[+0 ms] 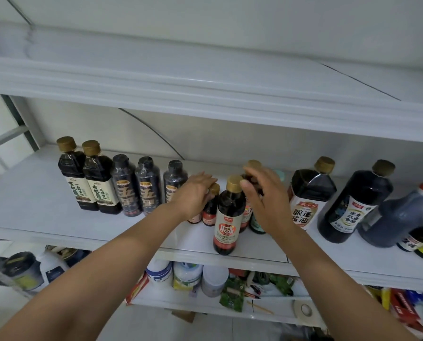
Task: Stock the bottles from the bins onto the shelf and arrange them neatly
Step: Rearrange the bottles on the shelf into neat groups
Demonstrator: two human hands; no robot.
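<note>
A white shelf [40,207] was seen lined with dark bottles [125,185]. Near its front edge a red-labelled bottle [227,217] was stood upright between the two hands, its cap just beside the right thumb. Behind it, a gold-capped bottle [253,164] was gripped at the neck by the curled fingers of the right hand [264,198]. A small bottle [211,210] was pinched at its cap by the curled fingers of the left hand [193,193].

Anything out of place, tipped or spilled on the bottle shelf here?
The red-labelled bottle stands alone near the shelf front edge, ahead of the loose cluster where the left hand grips a small bottle and the right hand a rear bottle. No spills visible.
</note>
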